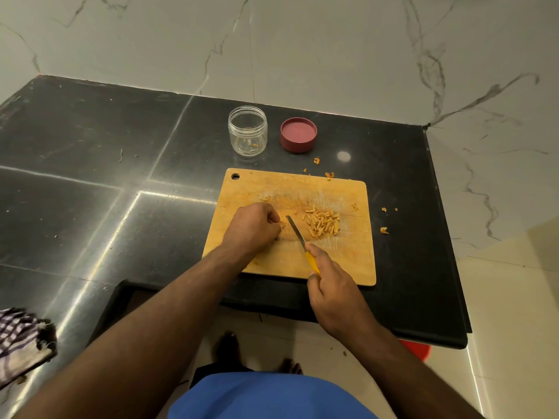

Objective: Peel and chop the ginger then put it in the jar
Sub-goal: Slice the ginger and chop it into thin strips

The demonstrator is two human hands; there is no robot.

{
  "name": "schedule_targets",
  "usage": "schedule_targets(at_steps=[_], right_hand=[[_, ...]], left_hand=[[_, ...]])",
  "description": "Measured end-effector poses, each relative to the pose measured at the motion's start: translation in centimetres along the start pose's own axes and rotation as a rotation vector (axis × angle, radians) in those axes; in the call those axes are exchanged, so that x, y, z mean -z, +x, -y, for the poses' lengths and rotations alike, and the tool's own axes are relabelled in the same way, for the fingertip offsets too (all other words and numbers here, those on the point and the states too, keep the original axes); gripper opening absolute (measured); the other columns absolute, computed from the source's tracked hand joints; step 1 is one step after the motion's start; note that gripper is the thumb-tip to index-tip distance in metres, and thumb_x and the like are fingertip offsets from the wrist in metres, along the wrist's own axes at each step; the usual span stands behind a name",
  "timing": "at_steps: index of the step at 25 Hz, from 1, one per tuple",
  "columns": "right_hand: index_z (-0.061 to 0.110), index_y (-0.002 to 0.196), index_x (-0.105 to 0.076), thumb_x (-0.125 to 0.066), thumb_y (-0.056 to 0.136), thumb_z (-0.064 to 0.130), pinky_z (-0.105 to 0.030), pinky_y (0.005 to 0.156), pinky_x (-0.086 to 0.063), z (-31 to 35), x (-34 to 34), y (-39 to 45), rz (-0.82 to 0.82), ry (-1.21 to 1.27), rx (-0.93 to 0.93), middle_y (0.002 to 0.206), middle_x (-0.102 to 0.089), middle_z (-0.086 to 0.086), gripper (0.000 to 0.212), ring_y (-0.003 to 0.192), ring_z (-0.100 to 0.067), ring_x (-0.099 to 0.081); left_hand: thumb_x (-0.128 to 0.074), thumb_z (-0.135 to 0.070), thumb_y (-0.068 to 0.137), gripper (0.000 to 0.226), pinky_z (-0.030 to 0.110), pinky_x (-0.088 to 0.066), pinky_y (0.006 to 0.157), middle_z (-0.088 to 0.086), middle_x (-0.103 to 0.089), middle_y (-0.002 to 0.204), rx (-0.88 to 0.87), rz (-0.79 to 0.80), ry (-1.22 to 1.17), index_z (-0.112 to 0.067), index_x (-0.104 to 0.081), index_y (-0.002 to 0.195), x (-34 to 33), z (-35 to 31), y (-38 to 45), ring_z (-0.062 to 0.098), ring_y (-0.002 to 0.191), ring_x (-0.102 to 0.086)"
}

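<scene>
head view, looking down at a black counter (90, 164) with a wooden cutting board (348, 267) near its front right edge. your left hand (252, 226) is curled tight near the middle of the board, fingertips pinching down what looks like a last small piece of ginger (282, 225), mostly hidden under the fingers. your right hand (332, 293) is wrapped around the yellow handle of a small knife (298, 234), its blade angled toward the left hand with the tip just beside that piece.

a heap of chopped ginger (322, 224) in short sticks lies on the right half of the board, just beside the blade. a few peel scraps (384, 230) are scattered on the counter past the board's back and right edges.

the clear jar (247, 130) stands open toward the back edge of the counter, behind the board, with its red lid (298, 135) lying just beside it on the right. it looks nearly empty, with only a fleck or two inside.

judging from this, peeling is done and chopping is almost finished; moving the ginger into the jar is barely begun, if at all.
</scene>
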State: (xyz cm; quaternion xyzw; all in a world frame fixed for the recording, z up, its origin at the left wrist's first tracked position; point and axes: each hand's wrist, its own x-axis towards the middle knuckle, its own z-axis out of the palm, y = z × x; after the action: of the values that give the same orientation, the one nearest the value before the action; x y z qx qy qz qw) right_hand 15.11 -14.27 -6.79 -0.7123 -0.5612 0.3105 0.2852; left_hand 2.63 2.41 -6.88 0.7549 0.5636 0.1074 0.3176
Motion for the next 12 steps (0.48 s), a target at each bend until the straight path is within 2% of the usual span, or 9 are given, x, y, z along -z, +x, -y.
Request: schedule_targets(at_steps=[3, 6, 9, 10, 12], right_hand=[[0.024, 0.154, -0.028, -0.039, 0.103, 0.016, -0.008, 0.094, -0.033, 0.1, -0.5, 0.1, 0.019, -0.034, 0.022, 0.147, -0.046, 0.000, 0.052, 0.126, -0.007, -0.047], [0.025, 0.155, -0.025, -0.038, 0.104, 0.018, -0.013, 0.097, -0.036, 0.3, -0.9, 0.1, 0.032, -0.067, 0.032, 0.146, -0.045, 0.002, 0.053, 0.125, -0.007, -0.046], [0.027, 0.155, -0.023, -0.037, 0.103, 0.019, -0.028, 0.083, -0.049, 0.6, -1.2, 0.0, 0.034, -0.136, 0.047, 0.129, -0.052, 0.000, 0.054, 0.099, -0.012, -0.055], [0.028, 0.155, -0.021, -0.036, 0.103, 0.019, -0.032, 0.076, -0.049, 0.7, -1.2, 0.0, 0.052, -0.166, 0.038, 0.123, -0.052, 0.000, 0.055, 0.089, -0.012, -0.054], [0.028, 0.155, -0.016, -0.035, 0.103, 0.017, -0.030, 0.066, -0.042, 1.1, -1.4, 0.1, 0.100, -0.213, 0.014, 0.117, -0.049, 0.000, 0.057, 0.080, -0.011, -0.050]], left_hand=[[-0.071, -0.020, 0.088, 0.008, 0.024, -0.053, 0.068, -0.007, -0.067, 0.088, 0.006, -0.008, -0.016, -0.022, -0.072, 0.095, -0.1, 0.0, 0.1, 0.009, 0.082, -0.062], [-0.071, -0.019, 0.088, 0.006, 0.021, -0.049, 0.062, -0.007, -0.067, 0.086, 0.010, -0.002, -0.027, -0.022, -0.072, 0.092, -0.1, 0.0, 0.1, 0.008, 0.080, -0.061], [-0.070, -0.018, 0.088, 0.005, 0.018, -0.045, 0.058, -0.007, -0.067, 0.086, 0.010, 0.005, -0.024, -0.022, -0.071, 0.092, -0.1, -0.1, 0.2, 0.007, 0.078, -0.060], [-0.070, -0.018, 0.087, 0.005, 0.019, -0.046, 0.059, -0.006, -0.068, 0.086, 0.008, 0.005, -0.024, -0.021, -0.071, 0.092, -0.1, -0.1, 0.2, 0.008, 0.078, -0.061], [-0.070, -0.018, 0.087, 0.006, 0.020, -0.048, 0.061, -0.006, -0.069, 0.087, 0.006, 0.013, -0.022, -0.021, -0.072, 0.092, -0.1, -0.1, 0.3, 0.008, 0.079, -0.062]])
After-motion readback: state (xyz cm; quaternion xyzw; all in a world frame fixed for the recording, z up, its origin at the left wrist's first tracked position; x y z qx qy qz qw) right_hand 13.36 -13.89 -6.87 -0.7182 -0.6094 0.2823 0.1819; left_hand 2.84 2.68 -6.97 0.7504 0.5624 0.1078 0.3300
